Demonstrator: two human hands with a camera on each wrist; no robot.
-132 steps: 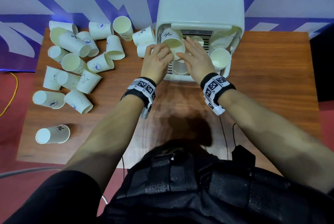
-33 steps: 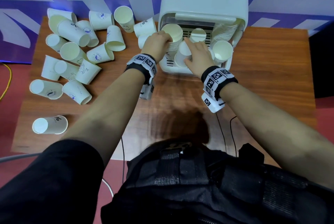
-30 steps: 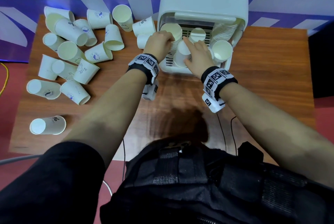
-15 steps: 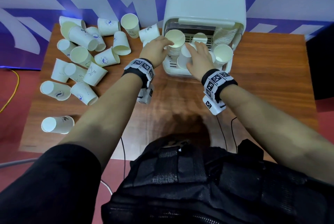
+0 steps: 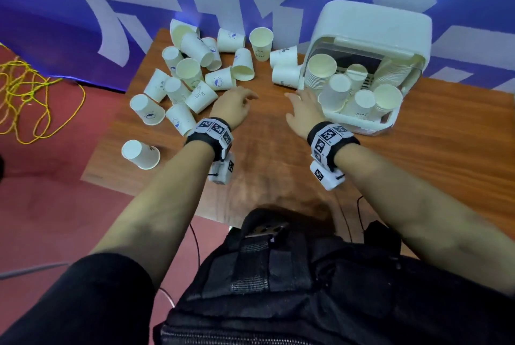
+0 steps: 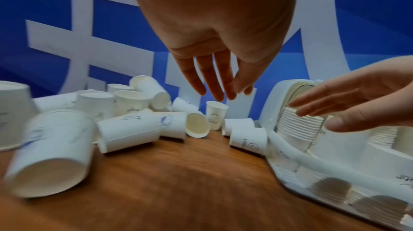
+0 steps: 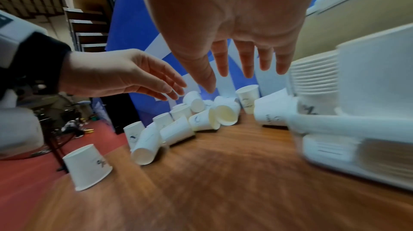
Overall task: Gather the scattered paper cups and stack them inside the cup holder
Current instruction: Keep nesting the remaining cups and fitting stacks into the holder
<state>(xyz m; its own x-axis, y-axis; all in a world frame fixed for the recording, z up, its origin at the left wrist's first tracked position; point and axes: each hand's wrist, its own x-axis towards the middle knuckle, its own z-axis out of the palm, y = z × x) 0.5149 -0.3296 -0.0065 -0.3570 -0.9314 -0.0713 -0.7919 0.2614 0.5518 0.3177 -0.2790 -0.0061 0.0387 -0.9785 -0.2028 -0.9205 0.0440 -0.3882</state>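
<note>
Both hands were empty and hung over bare wood between the loose cups and the holder. Left hand [image 5: 232, 106]: fingers [image 6: 210, 79] straight and slightly apart, pointed down, gripping nothing. Right hand [image 5: 303, 110]: fingers [image 7: 245, 61] spread, nothing held.

Cup holder [image 5: 370, 29] sat at 1 o'clock on the table [image 5: 418, 155], its open front tilted toward the person, presumably so stacks could be fed in from the near side. Inside it a tall nested stack [image 5: 320, 74] leaned at the left wall, with several single or short stacks beside it, some mouth up, some bottom up.

The scattered paper cups [image 5: 195, 79] lay at 11 o'clock, mostly on their sides and touching one another. Two cups [image 5: 285, 68] lay just beside the holder's left wall; one upright cup [image 5: 261, 42] stood near the back edge; one lone cup [image 5: 140, 153] sat apart at 9 o'clock.

Judgement: the hands were placed for the next pick, left nearest the pile, right nearest the two cups. Most cups were not yet gathered.
</note>
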